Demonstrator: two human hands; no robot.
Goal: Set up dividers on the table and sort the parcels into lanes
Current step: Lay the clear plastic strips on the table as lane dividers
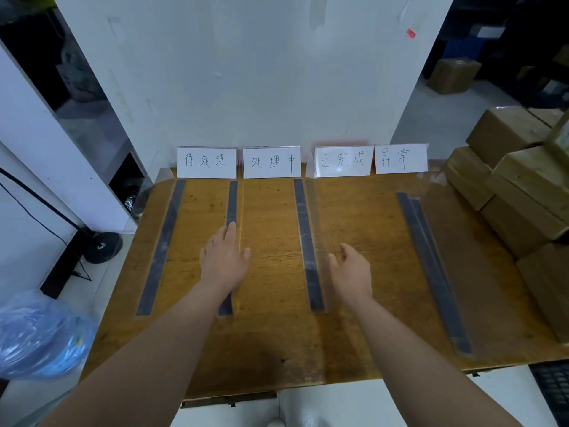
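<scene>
Running front to back on the table (271,334), clear dividers (303,229) on dark strips mark lanes; brown parcels (523,192) sit stacked at its right edge. Left hand (223,260) flat, fingers straight, over the second strip; right hand (352,269) loose, holding nothing, just beside the third. Label cards (271,162) line the far edge.

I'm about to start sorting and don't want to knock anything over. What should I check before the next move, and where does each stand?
Four label cards standing at the back: ok.
Four dark strips laid on the table: ok.
Clear dividers upright on every strip: cannot tell, they are transparent.
Left hand free, flat over the second strip: ok.
Right hand open, holding nothing: ok.
Parcels stacked at the table's right, none in lanes: ok.
</scene>
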